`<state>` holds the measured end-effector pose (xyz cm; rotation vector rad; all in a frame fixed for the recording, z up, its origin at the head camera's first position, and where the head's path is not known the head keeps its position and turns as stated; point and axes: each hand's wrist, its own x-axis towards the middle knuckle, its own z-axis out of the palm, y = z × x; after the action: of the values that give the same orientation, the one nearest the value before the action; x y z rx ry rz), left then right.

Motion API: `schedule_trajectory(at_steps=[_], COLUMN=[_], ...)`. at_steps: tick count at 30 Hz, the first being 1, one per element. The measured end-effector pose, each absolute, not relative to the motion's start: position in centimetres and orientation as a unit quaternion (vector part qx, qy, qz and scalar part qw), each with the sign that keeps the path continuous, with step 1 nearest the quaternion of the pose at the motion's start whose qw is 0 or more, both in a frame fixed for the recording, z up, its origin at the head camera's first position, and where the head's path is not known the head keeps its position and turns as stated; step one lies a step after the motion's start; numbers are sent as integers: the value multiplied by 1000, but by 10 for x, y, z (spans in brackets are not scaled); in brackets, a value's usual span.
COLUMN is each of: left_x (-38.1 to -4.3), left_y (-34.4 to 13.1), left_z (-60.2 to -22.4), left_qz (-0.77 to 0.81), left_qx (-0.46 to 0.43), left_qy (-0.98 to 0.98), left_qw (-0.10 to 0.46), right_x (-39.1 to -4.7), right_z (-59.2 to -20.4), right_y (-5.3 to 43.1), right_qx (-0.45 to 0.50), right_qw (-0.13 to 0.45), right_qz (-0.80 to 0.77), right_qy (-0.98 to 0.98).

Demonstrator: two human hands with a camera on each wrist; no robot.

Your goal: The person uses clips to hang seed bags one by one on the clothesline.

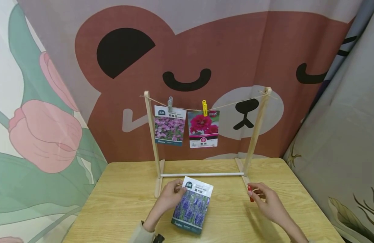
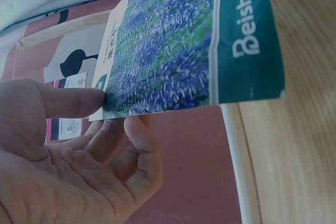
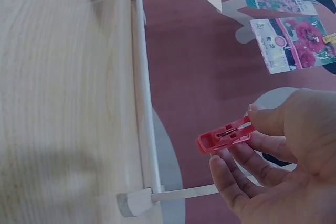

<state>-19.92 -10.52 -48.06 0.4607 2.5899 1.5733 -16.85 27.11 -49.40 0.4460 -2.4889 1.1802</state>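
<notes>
My left hand (image 1: 171,194) pinches a seed packet (image 1: 192,206) by its upper left edge, thumb on the front and fingers behind. The packet (image 2: 168,45) shows purple-blue flower spikes, a white top and a dark green bottom band. Between the thumb and fingers of my right hand (image 1: 269,202) is a small red clothespin (image 3: 226,135), held by one end. Behind the hands, a grey clothespin (image 1: 170,104) fastens a pink-flower packet (image 1: 170,126) to a string. Beside it hangs a magenta-flower packet (image 1: 203,128) under a yellow clothespin (image 1: 204,108).
A wooden frame stands on the table (image 1: 114,202), its left post (image 1: 152,135) and right post (image 1: 256,131) joined by a white bottom bar (image 1: 202,174). The thin string (image 1: 232,104) sags between the post tops. A curtain (image 1: 235,50) with a bear print hangs behind.
</notes>
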Motion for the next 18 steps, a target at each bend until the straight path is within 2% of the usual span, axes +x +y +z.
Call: schedule_trajectory(at_steps=[18], left_x=[-201], left_y=[-89], left_z=[-471], left_qz=[492], left_qx=[161], left_qy=[855], left_qw=[30], right_x=[-174], right_z=[-474], right_y=[278], right_qx=[161], right_qw=[202], right_qz=[422], right_qy=[-869])
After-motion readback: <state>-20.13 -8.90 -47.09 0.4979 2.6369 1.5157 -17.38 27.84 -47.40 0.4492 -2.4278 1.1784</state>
